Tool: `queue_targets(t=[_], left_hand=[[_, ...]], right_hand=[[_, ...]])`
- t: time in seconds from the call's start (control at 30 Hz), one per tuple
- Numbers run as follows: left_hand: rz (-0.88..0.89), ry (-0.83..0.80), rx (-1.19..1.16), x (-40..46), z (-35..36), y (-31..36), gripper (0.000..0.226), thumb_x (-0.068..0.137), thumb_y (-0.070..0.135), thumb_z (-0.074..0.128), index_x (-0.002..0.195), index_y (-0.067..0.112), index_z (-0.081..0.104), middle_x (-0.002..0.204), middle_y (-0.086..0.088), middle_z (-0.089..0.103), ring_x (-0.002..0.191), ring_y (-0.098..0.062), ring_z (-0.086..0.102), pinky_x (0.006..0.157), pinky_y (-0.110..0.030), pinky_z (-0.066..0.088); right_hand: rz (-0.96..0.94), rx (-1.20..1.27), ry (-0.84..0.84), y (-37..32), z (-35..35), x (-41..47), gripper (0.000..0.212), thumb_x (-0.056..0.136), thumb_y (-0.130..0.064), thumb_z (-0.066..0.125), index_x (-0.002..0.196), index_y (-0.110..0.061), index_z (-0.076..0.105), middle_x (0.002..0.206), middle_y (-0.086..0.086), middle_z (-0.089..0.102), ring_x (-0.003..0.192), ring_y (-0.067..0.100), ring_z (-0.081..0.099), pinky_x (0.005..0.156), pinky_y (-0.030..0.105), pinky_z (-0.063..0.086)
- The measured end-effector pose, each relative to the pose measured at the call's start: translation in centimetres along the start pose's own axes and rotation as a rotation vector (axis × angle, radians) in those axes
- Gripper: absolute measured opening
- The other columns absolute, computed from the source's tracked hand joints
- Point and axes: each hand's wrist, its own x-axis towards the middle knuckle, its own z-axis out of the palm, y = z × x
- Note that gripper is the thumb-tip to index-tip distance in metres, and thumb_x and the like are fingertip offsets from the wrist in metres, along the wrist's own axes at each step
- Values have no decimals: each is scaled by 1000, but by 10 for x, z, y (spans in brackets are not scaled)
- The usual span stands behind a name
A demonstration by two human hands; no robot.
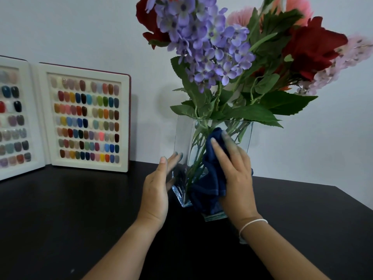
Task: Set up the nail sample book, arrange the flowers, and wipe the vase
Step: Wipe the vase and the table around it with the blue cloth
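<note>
Glass vase (182, 138) of flowers (212, 47) mid-table (80, 209), wall just behind, open tabletop near side. Sample book (86, 118) stands open, far left. Left hand (156, 190) flat-fingered on the vase's left wall — right hand (235, 170) presses blue cloth (210, 184) against the front.

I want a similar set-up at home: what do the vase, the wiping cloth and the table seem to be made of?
Vase: clear glass, glossy; the stems show through its walls and the base looks thick. Cloth: soft dark blue fabric, perhaps microfibre; it folds and bunches under the right hand. Table: dark, smooth, matte top; material unclear.
</note>
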Motion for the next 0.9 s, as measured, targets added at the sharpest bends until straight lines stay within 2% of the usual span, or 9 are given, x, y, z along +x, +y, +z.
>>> queue_targets(t=[0.13, 0.23, 0.3, 0.37, 0.47, 0.53, 0.63, 0.77, 0.9], left_hand=[[5, -13, 2, -1, 0, 1, 46, 77, 54, 31, 103, 35, 65, 133, 5, 55, 127, -4, 42, 99, -25, 39], [2, -12, -5, -1, 0, 2, 46, 76, 55, 33, 103, 35, 65, 133, 5, 54, 127, -4, 42, 98, -24, 39], [-1, -10, -12, 0, 1, 2, 47, 75, 55, 34, 103, 35, 65, 133, 4, 54, 127, -5, 43, 98, -24, 40], [-8, 0, -22, 0, 1, 2, 46, 75, 54, 35, 102, 33, 66, 132, 3, 55, 126, -6, 44, 100, -27, 39], [-22, 12, -51, 1, 2, 1, 45, 75, 52, 38, 101, 30, 67, 129, 1, 58, 122, -8, 49, 103, -31, 39], [-35, 18, -85, 1, 3, 1, 42, 75, 50, 40, 97, 29, 68, 123, 3, 62, 115, -5, 56, 100, -28, 42], [-36, 15, -94, 1, 3, 0, 36, 79, 46, 40, 94, 29, 69, 118, 6, 65, 110, -5, 59, 97, -26, 44], [-34, 22, -96, 1, 2, 1, 37, 76, 49, 41, 89, 31, 71, 116, 7, 66, 109, -6, 60, 93, -25, 46], [-29, 15, -81, 0, 2, 2, 39, 73, 54, 41, 87, 34, 72, 121, 5, 64, 111, -3, 58, 95, -25, 44]], right_hand=[[154, 9, 91, 17, -8, -1, 75, 72, 5, 69, 136, -23, 39, 139, 14, 34, 118, 25, 32, 99, 35, 31], [231, 78, 131, 17, -8, 2, 70, 74, 7, 66, 132, -24, 44, 130, 14, 36, 109, 19, 33, 93, 32, 33], [244, 140, 155, 13, -5, 4, 58, 79, -4, 64, 131, -22, 45, 122, 8, 37, 105, 16, 33, 90, 30, 33], [280, 191, 153, 5, -2, 5, 56, 80, -23, 59, 133, -23, 42, 119, -1, 35, 105, 10, 31, 92, 27, 30], [350, 211, 159, -4, 4, 4, 66, 77, -46, 60, 136, -25, 37, 127, 1, 34, 112, 7, 26, 100, 31, 30], [389, 211, 167, -11, 9, 3, 73, 75, -52, 62, 137, -27, 33, 135, 3, 31, 120, 10, 24, 106, 39, 30], [426, 214, 185, -21, 15, 4, 82, 70, -64, 52, 140, -30, 25, 144, 3, 26, 129, 13, 19, 110, 44, 23], [438, 206, 186, -25, 16, 6, 86, 69, -69, 46, 141, -31, 19, 151, -1, 19, 136, 14, 13, 112, 47, 18], [441, 195, 141, -24, 15, 10, 82, 74, -64, 45, 142, -31, 13, 153, -1, 12, 140, 18, 8, 113, 51, 15]])
